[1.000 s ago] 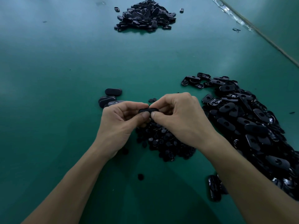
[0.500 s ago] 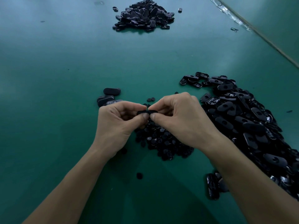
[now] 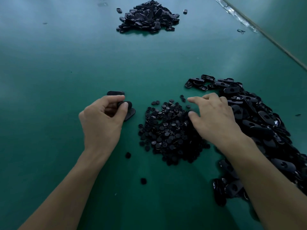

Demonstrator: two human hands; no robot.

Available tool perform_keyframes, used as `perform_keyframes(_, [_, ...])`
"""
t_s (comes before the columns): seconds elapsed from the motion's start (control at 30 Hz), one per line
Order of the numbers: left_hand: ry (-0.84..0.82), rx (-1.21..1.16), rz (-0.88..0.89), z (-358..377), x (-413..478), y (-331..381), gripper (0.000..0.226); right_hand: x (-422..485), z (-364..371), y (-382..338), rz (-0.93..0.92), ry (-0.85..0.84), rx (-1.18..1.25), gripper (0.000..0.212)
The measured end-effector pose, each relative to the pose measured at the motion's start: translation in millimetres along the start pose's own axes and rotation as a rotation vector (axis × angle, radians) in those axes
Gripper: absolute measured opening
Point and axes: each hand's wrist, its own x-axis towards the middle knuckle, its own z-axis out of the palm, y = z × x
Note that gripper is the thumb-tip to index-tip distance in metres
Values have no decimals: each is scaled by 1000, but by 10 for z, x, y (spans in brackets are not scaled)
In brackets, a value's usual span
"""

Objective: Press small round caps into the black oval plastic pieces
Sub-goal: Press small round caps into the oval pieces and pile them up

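Observation:
My left hand (image 3: pixel 103 120) pinches a black oval piece (image 3: pixel 126 103) between thumb and fingers, just above a few finished oval pieces (image 3: pixel 115 93) lying on the green table (image 3: pixel 66 67). My right hand (image 3: pixel 214 117) hovers with relaxed, spread fingers and holds nothing; it is over the right edge of a heap of small round caps (image 3: pixel 167 130). A long pile of black oval pieces (image 3: pixel 259 117) runs along the right side, partly hidden by my right forearm.
A second heap of black oval pieces (image 3: pixel 147 16) lies at the far middle of the table. Two stray caps (image 3: pixel 143 180) sit near my forearms. The table's edge (image 3: pixel 265 34) runs diagonally at the top right.
My hands, which held one oval piece together over the caps, have parted. The left hand carried the piece left to the small group; the right hand let go and moved right.

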Motion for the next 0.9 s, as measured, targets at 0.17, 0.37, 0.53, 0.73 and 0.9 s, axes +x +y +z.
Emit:
perform_keyframes(0.17, [18, 136, -86, -15, 9, -28, 14, 6, 42, 19, -17, 30, 99, 30])
perform_keyframes(0.37, [-14, 243, -88, -17, 9, -76, 14, 34, 43, 21, -34, 75, 138, 28])
perform_keyframes(0.53, [11, 210, -69, 2, 6, -89, 13, 64, 53, 46, -36, 44, 143, 26])
perform_keyframes(0.73, [3, 106, 42, 37, -57, -8, 11, 119, 36, 48, -18, 16, 220, 12])
perform_keyframes(0.9, [-56, -8, 70, 94, -131, 75, 15, 127, 1, 90, -29, 1, 330, 11])
